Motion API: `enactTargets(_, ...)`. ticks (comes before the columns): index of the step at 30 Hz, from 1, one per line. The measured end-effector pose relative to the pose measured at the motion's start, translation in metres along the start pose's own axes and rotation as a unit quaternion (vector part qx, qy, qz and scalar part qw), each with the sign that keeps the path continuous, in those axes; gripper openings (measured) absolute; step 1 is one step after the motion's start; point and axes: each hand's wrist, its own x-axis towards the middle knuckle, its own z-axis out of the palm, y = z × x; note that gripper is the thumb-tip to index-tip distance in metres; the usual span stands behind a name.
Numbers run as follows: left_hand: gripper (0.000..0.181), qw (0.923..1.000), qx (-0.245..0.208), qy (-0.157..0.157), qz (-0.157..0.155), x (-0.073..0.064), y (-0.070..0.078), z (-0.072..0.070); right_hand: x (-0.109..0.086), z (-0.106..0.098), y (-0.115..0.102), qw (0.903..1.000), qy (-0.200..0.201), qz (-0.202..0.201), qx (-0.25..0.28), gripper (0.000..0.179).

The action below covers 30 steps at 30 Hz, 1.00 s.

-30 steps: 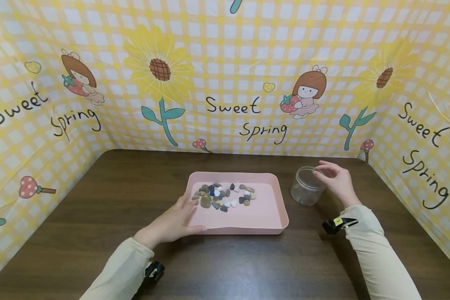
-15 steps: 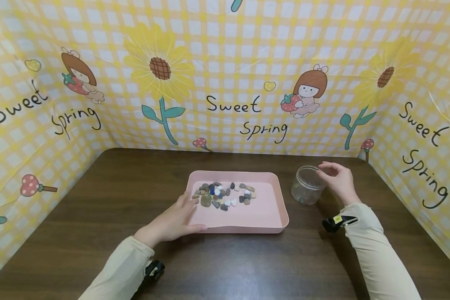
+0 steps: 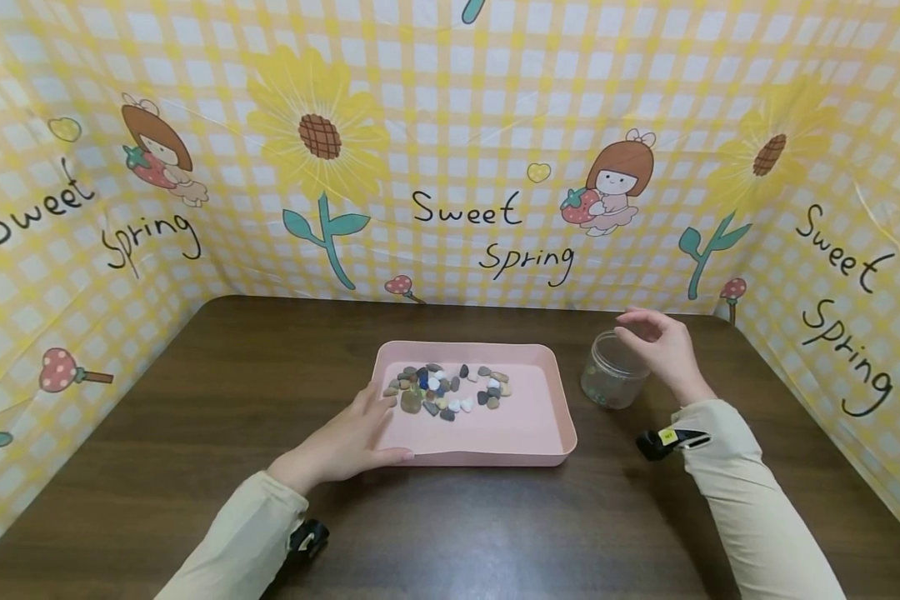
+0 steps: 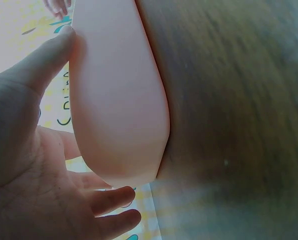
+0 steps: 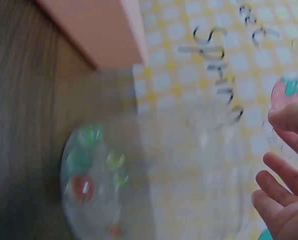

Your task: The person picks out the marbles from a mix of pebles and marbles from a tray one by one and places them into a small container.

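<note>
My left hand (image 3: 341, 437) holds the near left corner of a shallow pink tray (image 3: 487, 437), its thumb at the front rim and its fingers spread along the left wall. In the left wrist view the fingers (image 4: 114, 200) reach round the rounded corner. A clear, lidless jar (image 3: 613, 379) stands right of the tray. Above its right rim is my right hand (image 3: 663, 350), thumb and index fingertip slightly apart with nothing visible between them, other fingers loosely bent. Through the jar's wall the right wrist view shows green marbles (image 5: 90, 135) and an orange-red one (image 5: 82, 187).
Several small pebbles (image 3: 450, 414), grey, brown, white and dark blue, lie in the tray's left and middle. The dark wooden table (image 3: 487, 533) backs onto a yellow checked cloth (image 3: 450, 125) that also rises at both sides.
My right hand draws slightly back from the rim, then moves left over the jar's mouth. A small green thing at its fingertips no longer shows. The left hand and tray stay put.
</note>
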Motion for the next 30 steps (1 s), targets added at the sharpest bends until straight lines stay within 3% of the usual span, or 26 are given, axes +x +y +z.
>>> enactTargets(7, 0.086, 1.0000, -0.003, -0.004, -0.004, 0.000, 0.001, -0.001, 0.001, 0.017, -0.031, 0.9964, -0.050, -0.031, 0.060, 0.028)
enactTargets(16, 0.086, 0.9999, -0.007, -0.007, -0.012, 0.003, 0.000, 0.001, 0.002, 0.046, -0.056, 0.9826, -0.134, -0.032, 0.124, 0.029)
enactTargets(30, 0.087, 0.9998, -0.009, -0.006, -0.015, 0.001, 0.001, 0.000, 0.013, 0.095, -0.078, 0.9619, -0.225, -0.060, 0.144, 0.023)
